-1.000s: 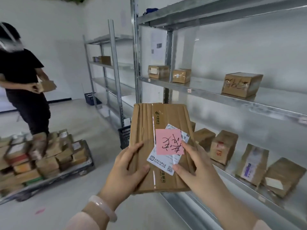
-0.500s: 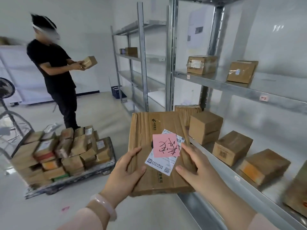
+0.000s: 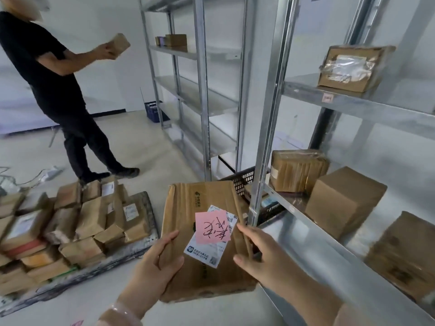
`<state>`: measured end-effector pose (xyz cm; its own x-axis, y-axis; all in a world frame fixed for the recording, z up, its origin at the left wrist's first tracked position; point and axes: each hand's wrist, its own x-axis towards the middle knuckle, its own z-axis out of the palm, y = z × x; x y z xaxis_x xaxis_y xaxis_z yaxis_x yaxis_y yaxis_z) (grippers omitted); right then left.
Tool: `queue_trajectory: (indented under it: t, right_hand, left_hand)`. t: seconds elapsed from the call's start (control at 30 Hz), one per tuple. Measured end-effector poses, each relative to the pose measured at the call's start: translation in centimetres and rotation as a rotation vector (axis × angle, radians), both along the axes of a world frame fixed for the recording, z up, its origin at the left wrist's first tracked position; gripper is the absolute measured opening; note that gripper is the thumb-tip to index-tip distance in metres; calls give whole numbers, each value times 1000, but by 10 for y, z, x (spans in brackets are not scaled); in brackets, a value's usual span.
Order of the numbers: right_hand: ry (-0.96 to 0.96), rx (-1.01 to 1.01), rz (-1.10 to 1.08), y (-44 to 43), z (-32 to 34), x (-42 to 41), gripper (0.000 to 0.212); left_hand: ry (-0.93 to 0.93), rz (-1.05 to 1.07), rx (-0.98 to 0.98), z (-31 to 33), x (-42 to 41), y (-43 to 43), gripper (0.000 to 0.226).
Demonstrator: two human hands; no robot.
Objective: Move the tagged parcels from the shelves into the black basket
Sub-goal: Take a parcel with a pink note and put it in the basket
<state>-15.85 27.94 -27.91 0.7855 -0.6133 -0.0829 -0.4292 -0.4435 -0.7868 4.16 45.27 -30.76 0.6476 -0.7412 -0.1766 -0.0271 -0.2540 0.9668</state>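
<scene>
Gripping tagged parcel [image 3: 204, 234] with left hand [image 3: 153, 267] at near-left edge, right hand [image 3: 259, 260] at right edge | holding it low, left of shelf [image 3: 317, 250] | now facing black basket [image 3: 242, 182] just beyond, hidden a moment ago | likely ready to drop in.

Parcel storeroom: steel shelving [image 3: 353, 107], stacked cardboard parcels [image 3: 89, 222].

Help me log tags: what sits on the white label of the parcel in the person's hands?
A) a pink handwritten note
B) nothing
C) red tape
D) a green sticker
A: a pink note with dark handwriting overlaps the white label on the parcel that the left hand and right hand hold.
</scene>
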Motion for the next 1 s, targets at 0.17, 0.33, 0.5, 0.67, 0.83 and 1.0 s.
queue_trajectory:
  t: [0.17, 0.33, 0.5, 0.67, 0.83, 1.0]
  right_hand:
    - [86, 25, -106, -37, -10, 81, 71]
    - [146, 36, -235, -79, -20, 136, 69]
    - [240, 89, -310, -124, -46, 161, 72]
    - [302, 84, -394, -187, -63, 199, 73]
    - [359, 52, -401, -244, -77, 239, 76]
    - [371, -21, -490, -286, -88, 267, 75]
  left_hand:
    - [-61, -110, 45, -19, 98, -67, 49]
    - [-164, -243, 106, -36, 181, -134, 51]
    - [-115, -363, 111, -59, 223, -219, 51]
    - [-84, -482, 144, -82, 257, -304, 54]
    - [-131, -548, 224, -92, 288, -373, 59]
    - [-157, -634, 262, -113, 317, -437, 55]
